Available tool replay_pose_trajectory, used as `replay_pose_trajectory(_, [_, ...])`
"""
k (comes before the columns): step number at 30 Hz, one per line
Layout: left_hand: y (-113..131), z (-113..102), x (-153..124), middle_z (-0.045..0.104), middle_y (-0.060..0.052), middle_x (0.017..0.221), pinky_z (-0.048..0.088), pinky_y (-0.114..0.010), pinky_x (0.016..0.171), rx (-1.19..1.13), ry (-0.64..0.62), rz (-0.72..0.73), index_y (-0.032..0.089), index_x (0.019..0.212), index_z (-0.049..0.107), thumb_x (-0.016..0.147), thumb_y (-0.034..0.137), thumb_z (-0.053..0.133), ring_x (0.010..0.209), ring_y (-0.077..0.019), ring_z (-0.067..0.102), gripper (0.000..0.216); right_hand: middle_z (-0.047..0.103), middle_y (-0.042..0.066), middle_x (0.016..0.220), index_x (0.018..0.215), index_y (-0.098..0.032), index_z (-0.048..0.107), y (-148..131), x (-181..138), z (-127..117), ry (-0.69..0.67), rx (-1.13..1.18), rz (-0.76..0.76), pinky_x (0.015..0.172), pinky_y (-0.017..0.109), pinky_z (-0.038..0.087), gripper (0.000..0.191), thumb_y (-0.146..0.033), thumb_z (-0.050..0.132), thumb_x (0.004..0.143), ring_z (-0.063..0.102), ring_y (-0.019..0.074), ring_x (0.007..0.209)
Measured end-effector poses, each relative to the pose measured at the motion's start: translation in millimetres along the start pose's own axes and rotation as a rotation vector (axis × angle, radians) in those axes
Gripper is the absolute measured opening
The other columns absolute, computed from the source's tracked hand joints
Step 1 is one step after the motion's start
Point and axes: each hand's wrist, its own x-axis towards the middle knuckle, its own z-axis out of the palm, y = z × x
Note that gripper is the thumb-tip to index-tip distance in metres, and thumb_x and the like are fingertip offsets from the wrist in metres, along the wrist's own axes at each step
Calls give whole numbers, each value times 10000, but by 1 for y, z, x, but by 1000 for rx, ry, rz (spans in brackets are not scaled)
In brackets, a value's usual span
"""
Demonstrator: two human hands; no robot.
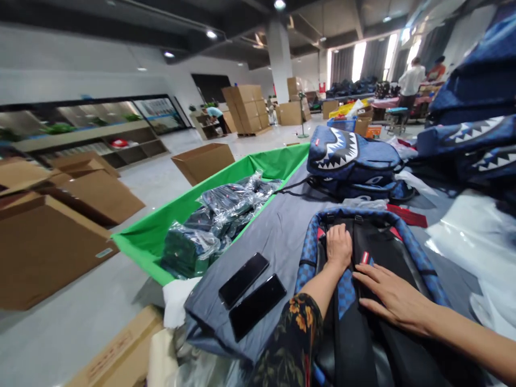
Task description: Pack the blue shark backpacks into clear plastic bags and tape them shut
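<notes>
A backpack (pixel 407 269) with a blue checked edge and black back panel lies on the grey-covered table, its shoulder straps facing up. My left hand (pixel 339 248) is near the top of a strap, fingers bent down and closed on it; the fingertips are hidden. My right hand (pixel 393 295) rests flat across the straps with its fingers stretched out, beside a small red label (pixel 365 258). Beyond the backpack lie stacked blue backpacks (pixel 350 153) with a shark-mouth print.
Two dark phones (pixel 257 307) lie left on the table. A green-lined bin (pixel 141 239) beside it holds plastic-wrapped goods (pixel 226 209). Clear plastic bags (pixel 471 231) and more backpacks (pixel 467 134) are at right. Cardboard boxes (pixel 52 247) stand left; several people work farther back.
</notes>
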Motion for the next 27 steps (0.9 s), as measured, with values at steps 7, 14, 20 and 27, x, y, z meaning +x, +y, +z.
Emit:
replay_pose_trajectory(7, [4, -30, -53, 644, -43, 1284, 471, -348, 1010, -36, -228, 237, 248, 1264, 606, 1053, 332, 423, 1189, -198, 572, 292, 636, 154, 1390, 1433, -179, 557, -10, -8, 51, 173, -52, 101, 1109, 523, 430, 468, -362, 417, 1025, 554, 279, 1330])
replay_pose_trajectory(14, [-15, -18, -132, 667, -65, 919, 415, -359, 844, 306, -452, 1013, 156, 994, 644, 1026, 353, 468, 929, -217, 564, 266, 711, 115, 1236, 1318, -200, 595, -1, -5, 43, 430, 121, 290, 983, 430, 531, 443, -232, 266, 1023, 659, 224, 1144])
replay_pose_trajectory(20, [-26, 8, -128, 644, -46, 859, 406, -341, 764, 356, -403, 915, 167, 892, 628, 951, 321, 593, 849, -202, 564, 168, 693, 38, 763, 891, -229, 646, -46, -26, -14, 136, 171, -173, 645, 318, 480, 218, -312, 456, 956, 625, 193, 693])
replay_pose_trajectory(27, [-38, 20, -136, 618, -132, 1173, 463, -379, 959, 90, -241, 675, 127, 1287, 559, 1002, 183, 421, 1082, -233, 557, 322, 653, 40, 654, 753, -192, 651, -61, -25, 24, -255, 341, -197, 587, 308, 339, 215, -207, 484, 888, 503, 163, 580])
